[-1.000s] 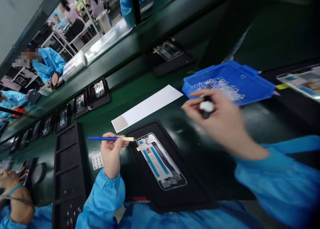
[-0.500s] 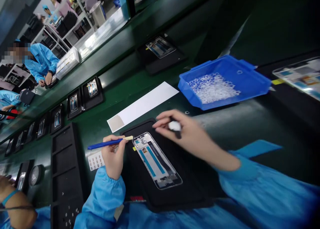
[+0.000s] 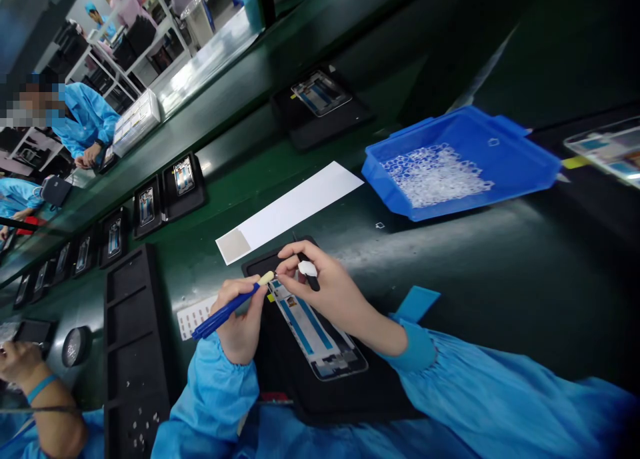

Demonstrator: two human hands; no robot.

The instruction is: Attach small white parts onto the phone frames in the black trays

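My left hand (image 3: 239,322) is closed around a blue pen-like tool (image 3: 223,315) with a cream tip (image 3: 267,278). The tip lies over the top end of an open phone frame (image 3: 320,335), which has blue strips inside and rests on a black tray (image 3: 280,379). My right hand (image 3: 320,285) is closed on a slim black tool (image 3: 314,283) with a white wrapping, tilted across the fingers. Its thumb and fingertips come close to the cream tip; a tiny piece seems to be there, too small to name. My right hand covers part of the phone frame.
A blue bin (image 3: 520,159) of small clear rings stands right of a white paper strip (image 3: 295,209). At left are a black compartment tray (image 3: 131,312) and a sheet of small labels (image 3: 193,317). Trays with phone frames line the green bench; co-workers sit at left.
My right hand has moved left and down, from beside the phone frame to its top end, meeting the cream tip. The blue tool in my left hand has tilted more steeply.
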